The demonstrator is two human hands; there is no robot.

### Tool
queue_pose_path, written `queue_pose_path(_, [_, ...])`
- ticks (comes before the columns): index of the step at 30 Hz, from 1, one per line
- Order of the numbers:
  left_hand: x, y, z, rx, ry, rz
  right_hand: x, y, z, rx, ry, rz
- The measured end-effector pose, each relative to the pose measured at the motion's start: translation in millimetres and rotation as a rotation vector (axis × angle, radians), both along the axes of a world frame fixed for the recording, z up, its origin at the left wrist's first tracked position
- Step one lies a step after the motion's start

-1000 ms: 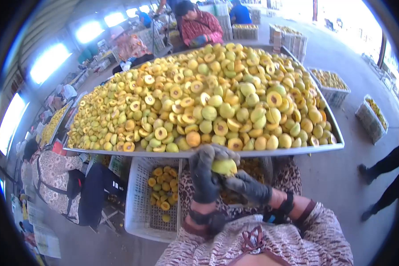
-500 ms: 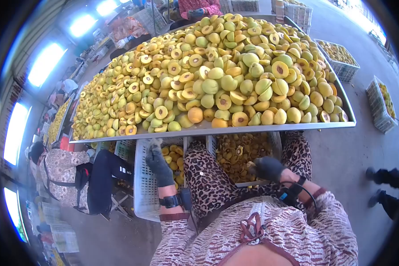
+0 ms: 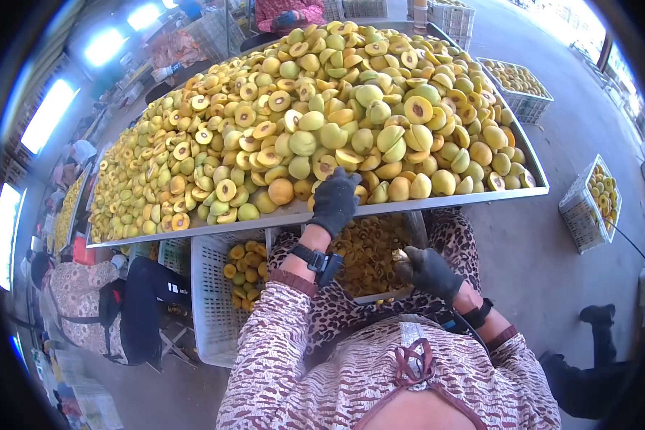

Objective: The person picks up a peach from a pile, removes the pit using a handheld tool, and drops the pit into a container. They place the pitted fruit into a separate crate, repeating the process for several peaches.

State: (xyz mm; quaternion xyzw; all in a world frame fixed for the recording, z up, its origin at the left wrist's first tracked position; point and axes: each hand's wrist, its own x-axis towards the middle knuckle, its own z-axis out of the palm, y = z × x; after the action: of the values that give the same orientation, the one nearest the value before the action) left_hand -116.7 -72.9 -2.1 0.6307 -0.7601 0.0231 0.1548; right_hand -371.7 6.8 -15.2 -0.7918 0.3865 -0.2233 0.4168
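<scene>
Yellow stone-fruit halves are heaped near the front rim of the metal tray; left gloved hand is at the nearest ones, can't tell if its fingers grip any. I'd watch for loose fruit rolling over that low rim if nudged. Right gloved hand has fingers curled round a small pale item, could slip if pinched loosely.
</scene>
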Motion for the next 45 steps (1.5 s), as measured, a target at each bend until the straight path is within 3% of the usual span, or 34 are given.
queue_pose_path(2, [1.6,2.8,6.6,0.148,0.096,0.103,-1.0,-1.4,3.2,0.021,-0.061,-0.009])
queue_pose_path(4, [4.2,5.7,-0.1,0.113,0.107,0.099,2.6,-1.0,8.2,0.045,-0.127,-0.011])
queue_pose_path(6, [17.9,4.2,-16.1,-0.101,0.378,0.041,9.4,-3.8,14.7,0.137,-0.295,-0.052])
queue_pose_path(7, [22.5,7.1,-12.5,-0.1,0.366,0.037,13.7,-6.5,18.5,0.137,-0.308,-0.055])
queue_pose_path(9, [28.9,22.0,-11.4,-0.143,0.998,0.04,23.1,-8.5,24.8,0.128,-0.422,-0.127])
queue_pose_path(10, [22.4,33.6,-0.6,-0.137,0.993,0.044,30.6,-10.3,27.9,0.136,-0.427,-0.127])
queue_pose_path(12, [0.4,58.7,30.5,-0.053,1.262,-0.012,49.0,-16.5,34.1,0.024,-0.579,-0.178])
queue_pose_path(13, [-1.5,65.0,29.4,-0.037,1.092,-0.093,58.0,-19.8,36.6,0.009,-0.653,-0.18])
queue_pose_path(14, [-11.8,73.7,32.7,-0.035,1.092,-0.08,57.8,-22.8,40.0,0.019,-0.653,-0.172])
queue_pose_path(15, [-25.8,83.0,36.5,-0.007,1.375,-0.108,55.6,-25.3,46.2,0.466,-0.686,-0.13])
queue_pose_path(16, [-31.2,89.1,39.4,0.018,1.657,-0.142,59.3,-25.6,47.1,0.608,-0.693,-0.102])
queue_pose_path(18, [-25.7,97.3,38.3,0.086,1.561,-0.18,66.8,-26.7,48.7,0.894,-0.688,-0.071])
queue_pose_path(20, [-44.8,107.5,38.7,0.101,2.113,-0.085,73.1,-24.1,53.1,0.649,-0.582,-0.177])
queue_pose_path(21, [-40.7,107.5,31.7,0.145,2.166,-0.139,73.8,-23.1,53.5,0.568,-0.54,-0.214])
queue_pose_path(23, [-41.2,106.6,29.6,0.107,2.21,-0.123,66.5,-20.5,50.3,0.101,-0.542,-0.191])
queue_pose_path(26, [-41.9,105.4,31.7,0.115,2.197,-0.163,56.0,-6.3,46.6,0.103,-0.344,-0.055])
queue_pose_path(30, [-40.1,96.0,17.5,0.076,2.065,-0.182,56.8,-4.7,40.0,0.034,-0.328,-0.08])
queue_pose_path(34, [-47.2,97.6,35.7,-0.01,1.962,-0.189,66.1,-8.4,40.3,0.054,-0.352,-0.07])
queue_pose_path(36, [-49.4,96.8,38.5,-0.09,1.949,-0.094,71.5,-3.5,57.1,0.06,-0.486,-0.04])
queue_pose_path(40, [-50.9,100.4,38.3,-0.113,1.883,-0.047,74.2,-2.2,40.4,0.063,-0.455,-0.029])
queue_pose_path(42, [-52.5,101.3,33.0,-0.181,1.69,-0.032,71.3,-3.3,38.4,-0.061,-0.431,-0.003])
queue_pose_path(43, [-54.9,100.7,33.2,-0.182,1.692,-0.032,69.3,-6.4,35.1,-0.061,-0.428,-0.003])
queue_pose_path(45, [-60.1,100.1,34.3,-0.122,2.003,-0.131,66.2,-11.9,24.1,-0.166,-0.382,0.009])
